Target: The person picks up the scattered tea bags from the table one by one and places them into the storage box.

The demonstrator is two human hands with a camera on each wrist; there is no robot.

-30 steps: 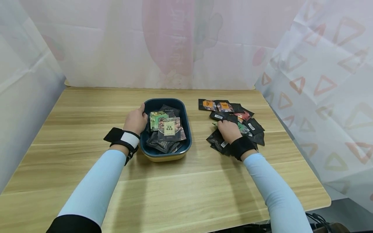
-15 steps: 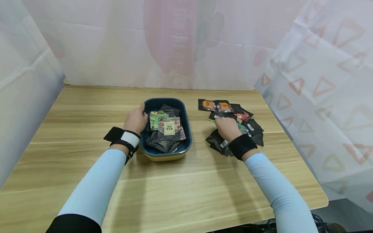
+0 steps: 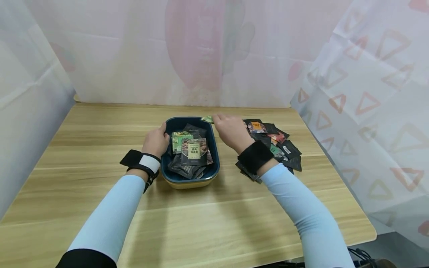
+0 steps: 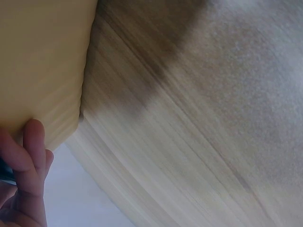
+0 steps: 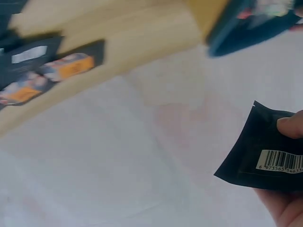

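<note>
The left hand (image 3: 156, 141) rested on the left rim of the bin (image 3: 214, 156), its fingers (image 4: 33, 151) curled over the edge and against the yellow outer wall. The bin, dark blue inside and yellow below, stood on the desk (image 3: 201, 223) and held a loose heap of packets (image 3: 189, 152), dark ones mostly, with a green one and a brown-labelled one on top.

The right hand (image 3: 230, 130) hung over the bin's far right corner, above the rim. Its fingers were pinched together on a packet (image 3: 207, 119), of which the head view showed only a greenish edge sticking out to the left. In the right wrist view the thumb (image 5: 291, 126) pressed on the dark back of this packet (image 5: 265, 151), just above a white barcode; the other fingers lay underneath, mostly hidden. The packet was clear of the desk and of the heap in the bin.

To the right of the bin, a pile (image 3: 281, 145) of more packets lay spread on the desk, black with orange, red and green among them, partly behind the right wrist. A pale printed curtain (image 3: 214, 52) closed off the desk at the back and sides.
</note>
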